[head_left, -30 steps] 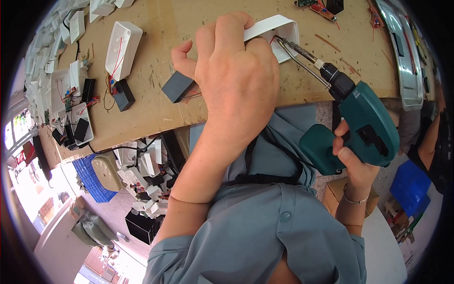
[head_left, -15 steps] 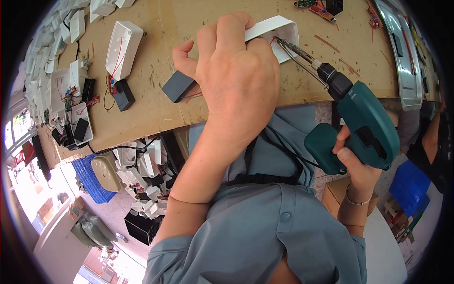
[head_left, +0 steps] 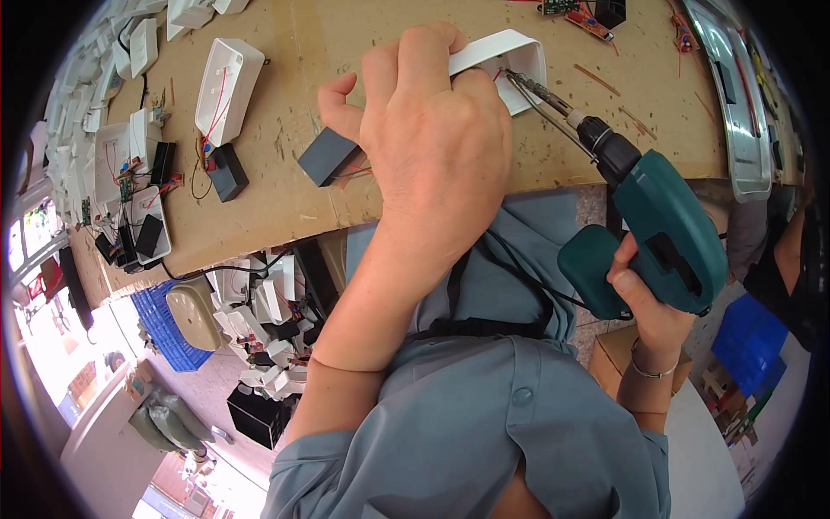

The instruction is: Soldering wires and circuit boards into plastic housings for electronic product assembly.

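Across the broad worktop [head_left: 285, 95], the green soldering gun [head_left: 670, 227] reaches from the right hand [head_left: 653, 311], whose fingers curl round its handle, apparently to steer its tip. The smaller white shell [head_left: 493, 48] stands tilted on the worktop, seemingly pinched and steadied by the left hand [head_left: 437, 138], fingertips partly hidden; a dark block [head_left: 328, 157] lies just beside that hand, and a thin red wire [head_left: 498, 74] shows near the tip.

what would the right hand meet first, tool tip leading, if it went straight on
Most likely the inside of the white case, where the green tool points; tip depth is unclear.
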A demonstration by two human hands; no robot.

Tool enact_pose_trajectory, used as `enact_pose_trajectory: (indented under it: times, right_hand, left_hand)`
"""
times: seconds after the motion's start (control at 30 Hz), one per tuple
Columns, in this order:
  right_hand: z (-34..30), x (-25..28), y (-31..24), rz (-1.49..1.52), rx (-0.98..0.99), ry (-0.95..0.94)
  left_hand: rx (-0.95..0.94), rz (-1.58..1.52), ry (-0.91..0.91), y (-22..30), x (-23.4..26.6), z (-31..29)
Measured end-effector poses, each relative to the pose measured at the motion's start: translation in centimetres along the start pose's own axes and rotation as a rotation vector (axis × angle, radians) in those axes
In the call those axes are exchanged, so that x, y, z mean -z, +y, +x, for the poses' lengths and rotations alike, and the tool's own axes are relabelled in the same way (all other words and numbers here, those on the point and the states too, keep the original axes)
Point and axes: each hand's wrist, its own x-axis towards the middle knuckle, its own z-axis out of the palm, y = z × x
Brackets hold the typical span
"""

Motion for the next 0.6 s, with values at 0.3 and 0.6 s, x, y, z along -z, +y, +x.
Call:
enact_pose_trajectory:
  times: [0.3,0.6]
  right_hand:
    - [0.19,-0.13,0.05,-0.005,0.028,-0.021]
    - [0.07,-0.13,-0.35,0.047,-0.003,-0.040]
  left_hand:
    - [0.006,-0.027,0.007,0.12,0.04,0.03]
    - [0.009,-0.024,0.011,0.05,0.02,0.00]
